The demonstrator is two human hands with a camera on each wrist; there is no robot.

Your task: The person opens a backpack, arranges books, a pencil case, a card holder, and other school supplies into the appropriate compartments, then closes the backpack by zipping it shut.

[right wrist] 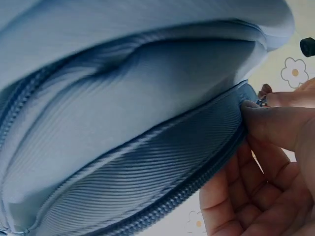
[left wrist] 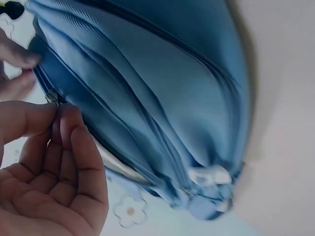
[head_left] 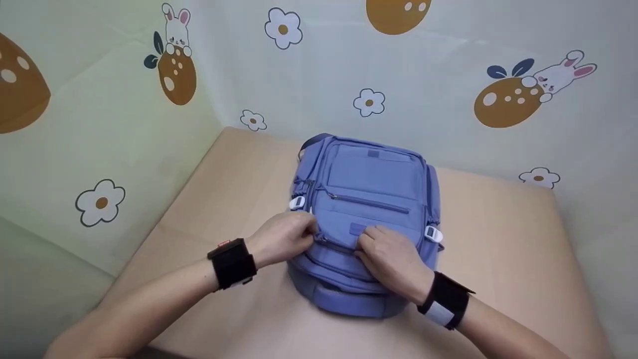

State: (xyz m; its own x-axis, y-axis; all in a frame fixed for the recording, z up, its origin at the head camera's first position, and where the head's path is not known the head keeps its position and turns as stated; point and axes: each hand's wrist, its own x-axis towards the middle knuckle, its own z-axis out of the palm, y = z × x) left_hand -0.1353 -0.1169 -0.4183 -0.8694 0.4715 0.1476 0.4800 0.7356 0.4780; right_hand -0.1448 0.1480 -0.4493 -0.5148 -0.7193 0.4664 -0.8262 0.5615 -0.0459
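Observation:
A blue backpack lies on the table with its front pockets facing up and its rounded end towards me. At the left end of the lower front pocket's zipper, my left hand pinches a small metal zipper pull between thumb and forefinger. My right hand grips the fabric edge beside the same zipper, thumb on top and fingers beneath. Zipper teeth run along that edge in the right wrist view. The pocket gapes a little between the two hands.
White buckles sit on both sides of the backpack. A second zippered pocket crosses its front higher up. The light wooden table extends around it, backed by a printed curtain along the far and left sides.

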